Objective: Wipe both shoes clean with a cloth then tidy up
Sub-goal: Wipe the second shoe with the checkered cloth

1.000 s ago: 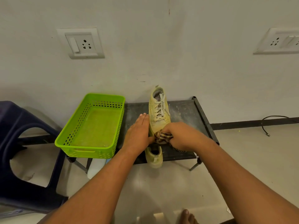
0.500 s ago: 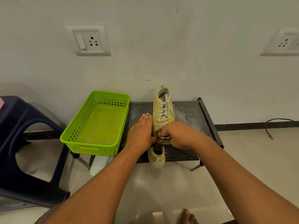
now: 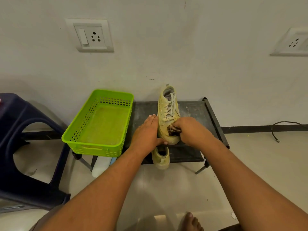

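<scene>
Wiping is in hand on the first shoe [image 3: 168,114], which stands on the dark surface [image 3: 195,114] with its toe toward the person. The right hand [image 3: 191,130] grasps the bunched brown cloth [image 3: 173,130] and presses it onto the toe. The left hand [image 3: 146,132] lies flat, fingers straight, bracing the shoe's left side. The second shoe [image 3: 161,158] sits at the near edge, just below both hands, seemingly not yet wiped. Tidying, perhaps into the green basket [image 3: 93,147], is left to do.

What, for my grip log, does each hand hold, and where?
Right hand grips the bunched cloth in its fingers, on the shoe. Left hand grips nothing; it lies flat against that shoe's side.
</scene>
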